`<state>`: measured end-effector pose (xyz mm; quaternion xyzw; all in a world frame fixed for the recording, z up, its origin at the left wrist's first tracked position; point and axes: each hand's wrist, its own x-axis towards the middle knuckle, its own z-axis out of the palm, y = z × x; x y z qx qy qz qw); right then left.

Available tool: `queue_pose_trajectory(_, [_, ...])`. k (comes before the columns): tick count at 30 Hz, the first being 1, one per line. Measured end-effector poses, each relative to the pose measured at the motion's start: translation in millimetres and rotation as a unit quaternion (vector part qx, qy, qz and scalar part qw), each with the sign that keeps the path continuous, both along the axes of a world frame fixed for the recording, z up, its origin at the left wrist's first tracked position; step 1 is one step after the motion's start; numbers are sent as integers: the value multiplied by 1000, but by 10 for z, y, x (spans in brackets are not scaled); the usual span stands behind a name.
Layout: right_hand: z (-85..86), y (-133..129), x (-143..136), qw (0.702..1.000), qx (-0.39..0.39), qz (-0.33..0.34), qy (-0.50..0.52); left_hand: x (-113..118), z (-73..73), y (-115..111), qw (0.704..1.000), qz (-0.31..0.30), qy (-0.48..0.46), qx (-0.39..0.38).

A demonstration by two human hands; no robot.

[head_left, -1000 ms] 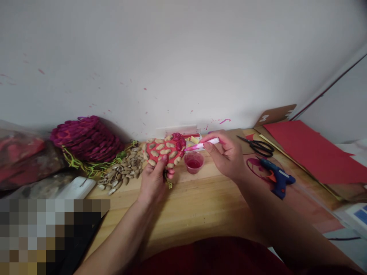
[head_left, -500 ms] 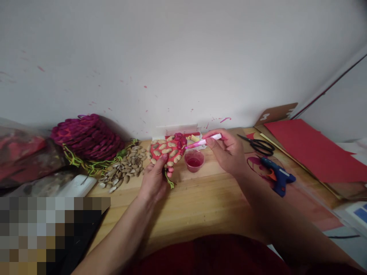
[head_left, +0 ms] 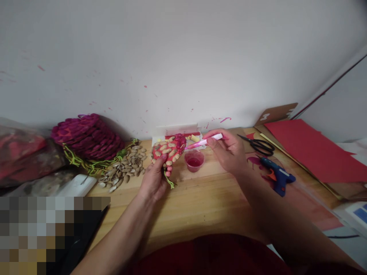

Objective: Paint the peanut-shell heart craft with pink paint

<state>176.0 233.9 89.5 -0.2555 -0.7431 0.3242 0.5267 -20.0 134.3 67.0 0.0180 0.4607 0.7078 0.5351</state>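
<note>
My left hand (head_left: 155,179) is closed on a red card piece covered with peanut shells (head_left: 164,149), its thumb pressed on the front. Shells at the piece's upper right are painted magenta; the others keep their tan colour. A yellow-green string (head_left: 169,182) dangles beneath it. My right hand (head_left: 229,151) pinches a white-handled paintbrush (head_left: 207,141), whose pink-stained tip points at the painted shells. Whether the tip touches them I cannot tell. Below the brush stands a small clear cup of magenta paint (head_left: 194,161) on the wooden table (head_left: 183,214).
Loose peanut shells (head_left: 126,168) lie to the left, before a stack of magenta-painted pieces (head_left: 88,137). On the right are black scissors (head_left: 260,146), a blue glue gun (head_left: 276,175) and red card sheets (head_left: 309,149). A paint-spattered wall (head_left: 183,76) rises behind.
The shell-covered piece has turned slightly and shifted a little to the right in my left hand. The brush, still in my right hand, has moved slightly to the right.
</note>
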Motion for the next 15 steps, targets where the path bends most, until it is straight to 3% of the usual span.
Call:
queue_pose_trajectory(7, [55,-87,-17,996,82,-16,-17,7,33,4,1000,4,-12,-6])
queue_pose_trajectory(11, [36,-111,-32,995,88,15,-33,10,31,11,1000,9,-16,-7])
queue_pose_trajectory(15, [37,-112,-28,995,92,-7,-31,11,37,14,1000,15,-20,-13])
